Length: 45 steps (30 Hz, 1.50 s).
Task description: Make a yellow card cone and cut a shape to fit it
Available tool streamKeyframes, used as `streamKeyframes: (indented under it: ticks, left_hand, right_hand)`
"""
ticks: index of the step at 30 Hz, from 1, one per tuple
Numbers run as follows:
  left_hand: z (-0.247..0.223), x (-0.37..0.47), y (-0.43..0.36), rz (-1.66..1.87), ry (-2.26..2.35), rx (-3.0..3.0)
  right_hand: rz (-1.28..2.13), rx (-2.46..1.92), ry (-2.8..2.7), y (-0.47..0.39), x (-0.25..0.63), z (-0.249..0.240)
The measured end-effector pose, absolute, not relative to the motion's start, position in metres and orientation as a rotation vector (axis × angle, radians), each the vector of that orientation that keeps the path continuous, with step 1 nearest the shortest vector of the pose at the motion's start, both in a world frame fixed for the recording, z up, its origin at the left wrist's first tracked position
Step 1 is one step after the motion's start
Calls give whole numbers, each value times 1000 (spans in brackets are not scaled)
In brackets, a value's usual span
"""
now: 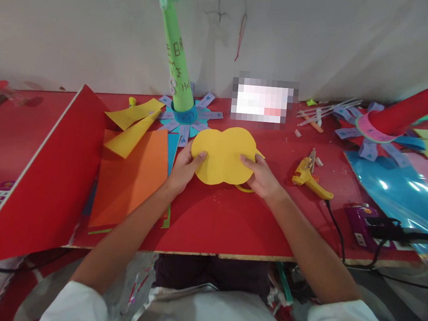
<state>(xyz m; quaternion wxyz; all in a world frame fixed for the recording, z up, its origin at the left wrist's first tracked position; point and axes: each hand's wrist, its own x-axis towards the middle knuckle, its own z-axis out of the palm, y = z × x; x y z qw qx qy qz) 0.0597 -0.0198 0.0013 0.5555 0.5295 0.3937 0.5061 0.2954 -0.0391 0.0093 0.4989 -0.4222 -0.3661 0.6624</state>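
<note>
Both hands hold up a yellow paper cutout (223, 156) with rounded lobes, above the red tabletop. My left hand (187, 166) grips its left edge, thumb on the front face and fingers hidden behind. At the right edge, my right hand (260, 175) pinches it the same way. Behind the right side, a bit of another yellow piece and a thin yellow curved strip show; I cannot tell whether they are attached. Nearest the left hand is a stack of orange paper (133, 179) with blue and green sheets under it.
A green paper tube (178, 54) stands on a blue flower-shaped base behind my hands. Yellow folded paper (135, 129) lies left, beside a red upright divider (56, 182). Rightward are a yellow glue gun (311, 178), a purple power strip (366, 227), cables and a red tube (414, 107).
</note>
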Motion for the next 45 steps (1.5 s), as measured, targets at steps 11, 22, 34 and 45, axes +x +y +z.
streamKeyframes:
  ticks: [11, 22, 34, 45]
  left_hand:
    - [-1, 58, -16, 1221, 914, 1196]
    - [-3, 56, -13, 1252, 966, 1167]
    - [-6, 51, -8, 1339, 1104, 1181]
    - [-5, 54, -10, 1336, 1189, 1159]
  right_hand:
    - [1593, -1019, -930, -38, 295, 5]
    - [1534, -1102, -937, -39, 293, 5]
    - [1391, -1184, -965, -38, 295, 2]
    - [1009, -1280, -1126, -28, 304, -1]
